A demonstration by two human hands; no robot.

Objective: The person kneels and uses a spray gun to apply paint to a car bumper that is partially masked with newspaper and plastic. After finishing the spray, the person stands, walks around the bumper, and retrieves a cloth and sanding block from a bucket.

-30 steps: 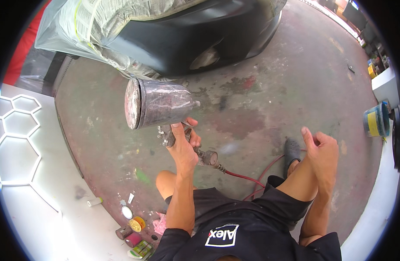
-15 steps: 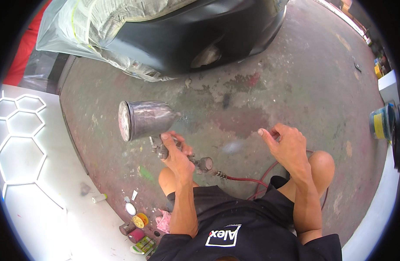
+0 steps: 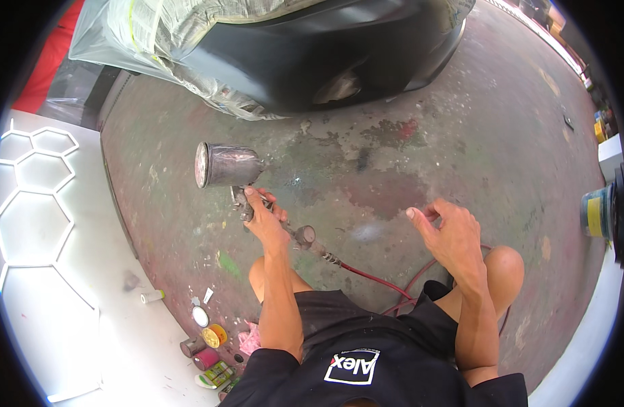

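1. left hand (image 3: 266,216): fingers wrapped around the handle of a spray gun (image 3: 240,203); grip narrow, holding the gun firmly.
2. spray gun: in the air above the floor (image 3: 312,159), seen nearer the floor's left edge than its right. stained metal cup (image 3: 234,165) on top, lying tilted nearly on its side in this view, lid toward the left.
3. round gauge (image 3: 304,235) below the handle; red hose (image 3: 366,273) joined on there, running toward the right thigh and looping on the floor.
4. right hand (image 3: 451,234): raised in front of the right knee, well apart from the gun. thumb stands off from loosely bent fingers, small gap between; palm hidden.
5. black curved panel (image 3: 305,61): at the floor's far edge, bordered by newspaper (image 3: 156,34), with clear plastic sheet (image 3: 98,37) at its left.
6. near-left edge of the floor: yellow tin (image 3: 215,335), white disc (image 3: 200,316), pink can (image 3: 206,358), crumpled pink cloth or bag (image 3: 249,337), cannot tell which.
7. right edge of the floor: blue bucket (image 3: 589,218) with yellow patch.
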